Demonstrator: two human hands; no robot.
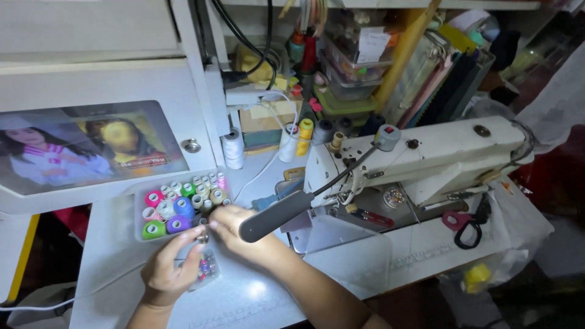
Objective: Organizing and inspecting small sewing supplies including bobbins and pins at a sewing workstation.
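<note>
My left hand came up from the lower left, its fingers pinched together on a small metal bobbin that sat at the fingertips, just right of the hand and a little above it. Directly below the bobbin lay a small clear box of coloured pins on the white counter, and just above it stood the clear tray of thread spools, so the bobbin hung between the two. My right hand met it from the right, fingers curled close around the same bobbin, both hands touching at that one point; neither was nearer than the other. I could not tell which way the bobbin's axis ran, it was too small. Further right, the black lamp head reached over my right wrist, and beyond it stood the white sewing machine.
</note>
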